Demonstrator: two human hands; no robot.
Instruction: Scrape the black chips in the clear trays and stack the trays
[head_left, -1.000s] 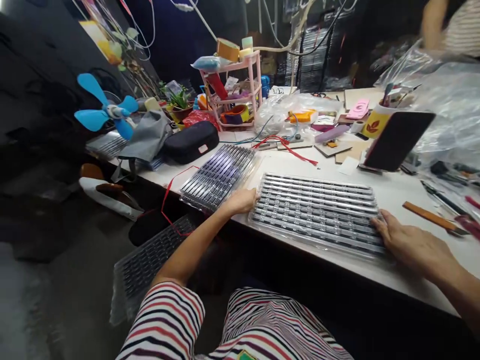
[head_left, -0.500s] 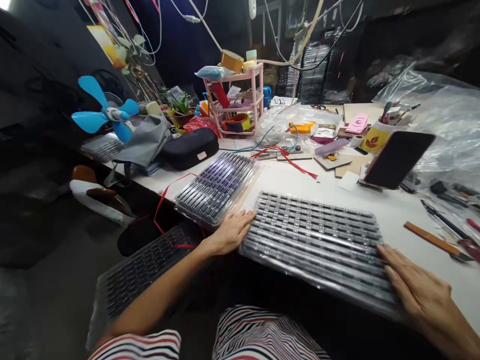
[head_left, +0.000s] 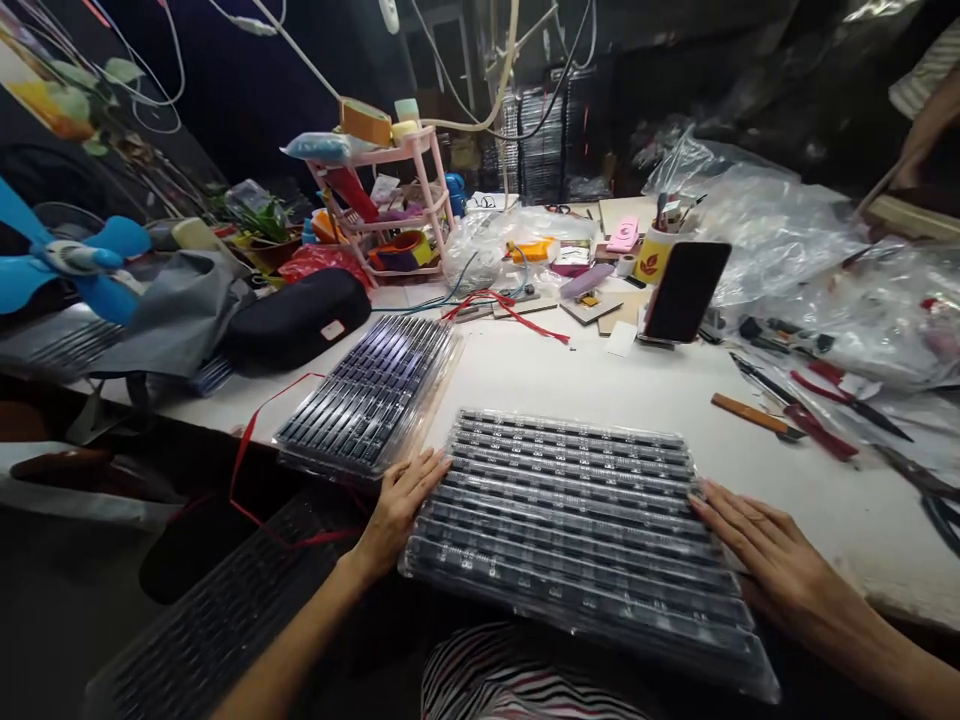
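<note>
A clear plastic tray (head_left: 570,520) with rows of dark strip-like parts lies at the table's front edge, its near side jutting out over my lap. My left hand (head_left: 401,500) grips its left edge, fingertips on the rim. On the opposite edge, my right hand (head_left: 772,550) holds the tray with fingers stretched along the side and the thumb hidden. Left of it, a second filled tray (head_left: 367,400) rests on the table, close to my left hand. Lower down, another dark tray (head_left: 217,610) is partly covered by my left forearm.
A phone (head_left: 686,292) stands propped behind the tray. Scissors (head_left: 926,490), pliers (head_left: 851,400) and a brown-handled tool (head_left: 754,415) lie at the right. A black case (head_left: 296,320), a pink shelf (head_left: 390,210) and a blue fan (head_left: 75,255) stand left. A person's arm (head_left: 930,125) shows far right.
My view has turned right, so the table's things appear further left. The held tray has come nearer to me, with both hands still on its sides. A person's arm now shows at upper right.
</note>
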